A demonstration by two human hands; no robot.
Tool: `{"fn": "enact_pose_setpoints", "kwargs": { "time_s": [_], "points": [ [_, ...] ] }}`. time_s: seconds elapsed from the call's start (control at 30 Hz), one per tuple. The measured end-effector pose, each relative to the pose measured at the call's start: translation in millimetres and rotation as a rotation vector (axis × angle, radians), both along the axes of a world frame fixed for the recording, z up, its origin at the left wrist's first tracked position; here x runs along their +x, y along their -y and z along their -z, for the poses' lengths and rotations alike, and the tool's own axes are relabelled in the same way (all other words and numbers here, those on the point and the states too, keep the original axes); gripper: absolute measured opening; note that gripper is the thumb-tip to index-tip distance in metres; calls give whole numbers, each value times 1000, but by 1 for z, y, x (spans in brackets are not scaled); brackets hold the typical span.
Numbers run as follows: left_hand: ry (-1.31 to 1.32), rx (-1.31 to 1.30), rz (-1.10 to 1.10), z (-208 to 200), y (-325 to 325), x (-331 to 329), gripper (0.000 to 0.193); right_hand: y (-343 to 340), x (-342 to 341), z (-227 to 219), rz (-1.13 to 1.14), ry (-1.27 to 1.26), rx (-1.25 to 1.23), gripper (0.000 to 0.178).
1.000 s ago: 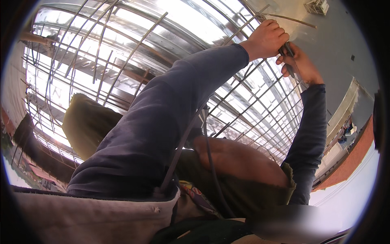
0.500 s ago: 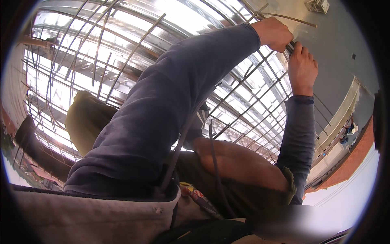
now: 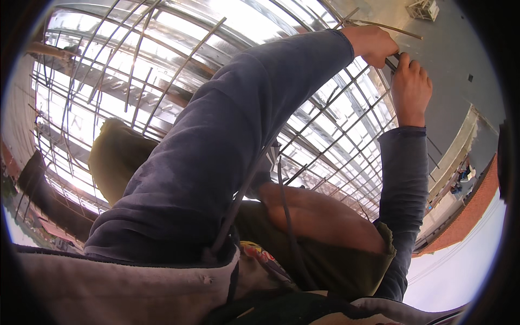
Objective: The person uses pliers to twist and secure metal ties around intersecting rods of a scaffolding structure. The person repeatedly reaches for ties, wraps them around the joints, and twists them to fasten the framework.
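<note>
Far out at the upper right, both my hands are closed around a short dark bar point(image 3: 391, 64), most of which their fingers hide. My left hand point(image 3: 372, 44) reaches across from the left, knuckles up. Just below and to its right is my right hand point(image 3: 410, 89), curled in a fist with its fingers upward. A steel rod point(image 3: 385, 28) sticks out past my left hand. Under my arms spreads a grid of rebar, with one loose-ended bar point(image 3: 187, 64) left of my left sleeve. What the dark bar's far end joins is hidden.
Shiny metal sheeting lies beneath the rebar. My bent bare leg point(image 3: 319, 216) and olive trouser cloth point(image 3: 119, 160) fill the lower middle and left. Hanging cords point(image 3: 287, 216) dangle before me. A pale crate point(image 3: 423, 9) stands on grey ground; an orange-red structure point(image 3: 466, 222) is at far right.
Both hands have shifted slightly to the right, still closed together on the dark bar. My right forearm has moved right with them. A blurred patch at the lower right is gone.
</note>
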State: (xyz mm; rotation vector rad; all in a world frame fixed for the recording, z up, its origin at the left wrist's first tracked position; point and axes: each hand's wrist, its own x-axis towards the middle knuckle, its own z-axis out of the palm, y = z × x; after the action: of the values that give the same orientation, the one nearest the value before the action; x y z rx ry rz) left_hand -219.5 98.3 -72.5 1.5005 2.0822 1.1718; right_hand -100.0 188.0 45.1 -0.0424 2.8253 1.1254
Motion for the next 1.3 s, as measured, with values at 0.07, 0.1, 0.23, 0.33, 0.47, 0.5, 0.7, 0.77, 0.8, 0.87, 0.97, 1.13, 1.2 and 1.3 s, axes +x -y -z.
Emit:
{"fn": "enact_pose_setpoints", "kwargs": {
  "time_s": [0.07,0.1,0.23,0.33,0.47,0.5,0.7,0.77,0.8,0.87,0.97,1.13,1.2,1.3],
  "points": [
    [-136,110,-221,10,2,24,24,-12,-10,4,164,106,-107,26],
    [-263,393,-496,16,5,38,22,-13,-20,2,271,174,-205,27],
    [-93,70,-246,-9,3,34,27,-8,-58,-36,877,686,-582,31],
    [-99,44,-43,-8,4,13,31,-18,-35,-17,528,359,-404,27],
    [73,-157,161,-20,0,-15,36,12,-13,-5,21,50,-109,19],
    [111,-71,54,-16,3,-9,37,0,-16,-2,34,64,-146,18],
    [-284,353,-568,31,-10,38,18,-15,-33,-9,259,263,-221,14],
    [-243,243,-550,35,-14,33,5,14,-23,-10,62,117,-23,17],
    [-199,187,-528,33,-13,31,6,9,-25,-5,99,130,-43,18],
    [-115,104,-464,19,-18,29,7,-4,-29,-2,197,143,-61,20],
    [23,-105,-332,5,-23,24,10,-20,-42,-3,371,256,-119,22],
    [-71,-126,-271,20,-38,6,24,-32,-51,9,385,264,-230,29],
    [-176,-134,-201,19,-37,14,20,-32,-35,14,465,332,-357,35],
    [-426,166,-68,-15,36,46,22,-30,25,18,850,457,-841,43]
  ]
}}
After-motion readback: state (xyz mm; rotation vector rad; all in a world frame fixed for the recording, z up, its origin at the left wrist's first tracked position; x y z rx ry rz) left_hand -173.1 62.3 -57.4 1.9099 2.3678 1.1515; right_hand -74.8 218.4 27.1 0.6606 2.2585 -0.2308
